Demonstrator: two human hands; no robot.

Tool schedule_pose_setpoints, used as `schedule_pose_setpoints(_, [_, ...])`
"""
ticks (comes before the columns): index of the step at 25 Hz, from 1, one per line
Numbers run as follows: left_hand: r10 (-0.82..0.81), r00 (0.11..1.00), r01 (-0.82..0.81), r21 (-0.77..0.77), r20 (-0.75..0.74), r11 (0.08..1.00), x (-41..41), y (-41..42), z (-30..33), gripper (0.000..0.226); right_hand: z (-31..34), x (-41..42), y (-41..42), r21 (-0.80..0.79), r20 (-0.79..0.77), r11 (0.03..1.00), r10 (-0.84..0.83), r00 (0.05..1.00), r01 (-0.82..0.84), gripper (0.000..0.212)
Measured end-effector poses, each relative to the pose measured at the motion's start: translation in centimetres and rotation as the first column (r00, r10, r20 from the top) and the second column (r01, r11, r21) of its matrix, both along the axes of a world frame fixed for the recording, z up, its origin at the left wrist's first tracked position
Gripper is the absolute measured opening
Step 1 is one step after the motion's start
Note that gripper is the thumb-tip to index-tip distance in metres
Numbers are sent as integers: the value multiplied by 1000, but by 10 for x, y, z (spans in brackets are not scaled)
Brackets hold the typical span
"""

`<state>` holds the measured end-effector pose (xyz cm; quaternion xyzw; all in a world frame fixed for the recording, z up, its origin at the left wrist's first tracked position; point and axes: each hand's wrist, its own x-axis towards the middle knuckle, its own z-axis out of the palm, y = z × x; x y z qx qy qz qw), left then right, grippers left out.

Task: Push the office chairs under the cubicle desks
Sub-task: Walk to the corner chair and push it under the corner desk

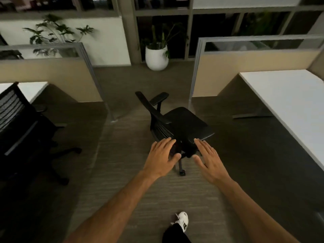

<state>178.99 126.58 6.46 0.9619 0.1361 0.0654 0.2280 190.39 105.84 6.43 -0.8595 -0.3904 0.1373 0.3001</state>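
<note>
Chair in the aisle: the black office chair with padded seat and slatted back [182, 123] stands on the carpeted walkway between two cubicles, well apart from either desk; its seat faces toward the right-hand cubicle, so that opening looks like its likely home.
Left hand: the left hand [162, 156] is open, fingers spread, palm down, near the lower edge of the chair's back; whether it touches is hard to tell.
Right hand: the right hand [209, 161] is open too, fingers extended toward the near armrest, gripping nothing; both arms reach forward, probably to take hold for a push.
Right desk: the white rectangular desk top [287, 102] has open floor beneath it, room for a chair.
Left cubicle: a second black mesh-backed chair [19, 120] sits by a white desk [33, 89], not tucked in.
Progress: judged early; neither chair is under a desk.
Footing: a white sneaker [183, 220] steps forward.
</note>
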Motion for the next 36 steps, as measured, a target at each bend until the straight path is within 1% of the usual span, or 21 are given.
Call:
schedule_pose_setpoints(4, [65,998,-65,19,-8,998,50,77,22,66,9,69,94,-5,17,997,73,997,-73,79])
schedule_pose_setpoints(6, [92,996,-92,56,8,994,76,111,29,65,15,100,134,0,41,994,109,993,-109,74])
schedule_pose_setpoints(8, [115,993,-114,58,-1,992,94,140,34,63,19,124,167,-10,49,992,124,991,-124,67])
schedule_pose_setpoints(11, [105,994,-103,64,-30,993,119,181,31,63,17,153,210,-14,22,993,119,993,-119,65])
schedule_pose_setpoints(14, [80,994,-77,44,-72,996,146,227,26,63,3,173,246,-36,0,993,112,994,-112,70])
schedule_pose_setpoints(16, [5,994,0,43,-105,999,178,269,17,64,-10,192,278,-47,-41,998,37,998,-39,71])
schedule_pose_setpoints(17, [3,994,2,43,-113,999,180,273,20,63,-8,193,280,-59,-26,997,44,999,-45,72])
schedule_pose_setpoints(18, [-43,990,48,35,-131,998,193,290,18,63,-13,196,291,-64,-19,998,8,1000,-9,72])
schedule_pose_setpoints(21, [-193,964,196,1,-181,981,237,346,0,62,-37,211,328,-63,-92,982,-185,978,179,73])
schedule_pose_setpoints(22, [-208,960,214,12,-186,977,239,347,-1,63,-37,207,323,-78,-91,980,-191,977,184,73])
schedule_pose_setpoints(26, [-381,881,393,-13,-281,919,295,398,-30,63,-53,219,354,-144,-161,935,-345,924,324,73])
schedule_pose_setpoints(28, [-412,857,435,6,-310,900,309,411,-37,64,-57,219,358,-153,-152,931,-355,922,333,71])
schedule_pose_setpoints(29, [-453,830,484,14,-325,875,324,415,-43,65,-62,224,359,-176,-178,912,-401,899,372,70])
schedule_pose_setpoints(30, [-469,814,508,28,-344,861,335,420,-49,65,-65,230,362,-198,-190,907,-407,893,371,69])
schedule_pose_setpoints(31, [-493,790,535,15,-364,845,348,426,-55,65,-72,234,364,-230,-202,904,-406,891,360,68])
schedule_pose_setpoints(33, [-502,757,554,3,-418,833,353,437,-63,66,-81,230,365,-307,-222,910,-352,909,278,67])
schedule_pose_setpoints(36, [-519,666,618,5,-536,787,382,467,-83,65,-95,241,380,-371,-292,894,-370,882,252,68])
